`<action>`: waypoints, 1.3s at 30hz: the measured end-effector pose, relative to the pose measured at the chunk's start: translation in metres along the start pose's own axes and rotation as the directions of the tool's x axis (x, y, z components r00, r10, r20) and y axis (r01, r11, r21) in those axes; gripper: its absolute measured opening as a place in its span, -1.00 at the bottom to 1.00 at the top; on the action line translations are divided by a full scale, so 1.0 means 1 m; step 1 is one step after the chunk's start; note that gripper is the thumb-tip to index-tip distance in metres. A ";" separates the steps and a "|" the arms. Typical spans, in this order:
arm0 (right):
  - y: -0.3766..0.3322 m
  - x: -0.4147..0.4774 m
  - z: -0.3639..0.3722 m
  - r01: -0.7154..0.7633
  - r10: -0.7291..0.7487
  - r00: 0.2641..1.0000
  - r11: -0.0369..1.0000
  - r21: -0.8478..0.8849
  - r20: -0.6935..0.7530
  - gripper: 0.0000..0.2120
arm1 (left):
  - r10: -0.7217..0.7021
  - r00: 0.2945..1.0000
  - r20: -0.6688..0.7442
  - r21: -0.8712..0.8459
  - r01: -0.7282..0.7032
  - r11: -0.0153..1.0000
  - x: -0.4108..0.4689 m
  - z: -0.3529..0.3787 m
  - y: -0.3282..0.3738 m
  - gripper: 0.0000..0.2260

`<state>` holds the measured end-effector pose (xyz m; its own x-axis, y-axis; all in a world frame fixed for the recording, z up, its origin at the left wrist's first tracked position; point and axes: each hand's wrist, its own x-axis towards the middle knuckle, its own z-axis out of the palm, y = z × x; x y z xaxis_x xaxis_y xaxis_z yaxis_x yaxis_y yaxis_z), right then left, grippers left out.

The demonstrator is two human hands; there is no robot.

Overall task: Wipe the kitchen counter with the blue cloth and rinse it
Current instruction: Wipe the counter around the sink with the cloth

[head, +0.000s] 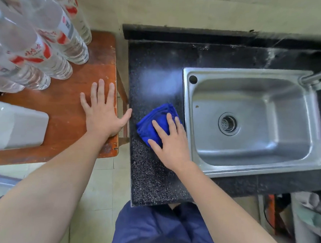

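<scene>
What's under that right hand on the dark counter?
A folded blue cloth, pressed flat by the right hand on the counter. The cloth's near part and the counter beneath it are covered.

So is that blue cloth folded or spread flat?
Folded. The blue cloth is a compact pad with layered edges showing, pressed under the right hand on the counter.

One cam only: head-worn, wide-angle, edges bowed. Sits above and a bit left of the sink (264, 139), on its near side, looking approx straight down; top of frame is the wall (200, 11) behind the sink. Close-in: sink fills the right half, wooden table (72, 101) left of sink, wearer's legs (149, 229) nearer than sink.
</scene>
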<state>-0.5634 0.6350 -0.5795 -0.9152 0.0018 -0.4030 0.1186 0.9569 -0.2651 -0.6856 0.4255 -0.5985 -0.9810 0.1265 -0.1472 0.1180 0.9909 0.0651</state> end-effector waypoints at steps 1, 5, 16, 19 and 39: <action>0.000 -0.009 0.003 -0.003 0.003 1.000 1.000 0.003 -0.014 -0.39 | 0.003 1.000 -0.003 -0.003 -0.003 1.000 -0.001 0.001 0.000 -0.14; 0.000 -0.049 0.014 0.005 -0.006 1.000 1.000 -0.029 -0.011 -0.39 | 0.029 0.998 0.047 -0.014 -0.028 1.000 -0.003 0.000 -0.004 -0.15; 0.020 -0.027 -0.001 0.070 -0.050 0.981 0.992 0.102 -0.187 -0.73 | 0.032 0.991 0.127 -0.082 -0.022 0.996 -0.046 -0.006 0.026 -0.41; 0.056 -0.022 -0.017 0.067 -0.003 0.963 0.971 0.231 -0.269 -0.72 | 0.050 0.995 0.084 -0.086 -0.042 0.995 -0.042 -0.008 0.052 -0.38; 0.378 0.095 -0.171 -0.183 0.406 0.694 0.898 0.400 -0.595 -0.69 | 0.454 0.888 0.072 0.070 -0.459 0.886 0.105 0.021 0.373 -0.24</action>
<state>-0.6715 1.0468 -0.5679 -0.8157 0.5628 0.1335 0.4281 0.7426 -0.5151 -0.7415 0.8098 -0.6100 -0.8066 0.5655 -0.1718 0.5652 0.8231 0.0559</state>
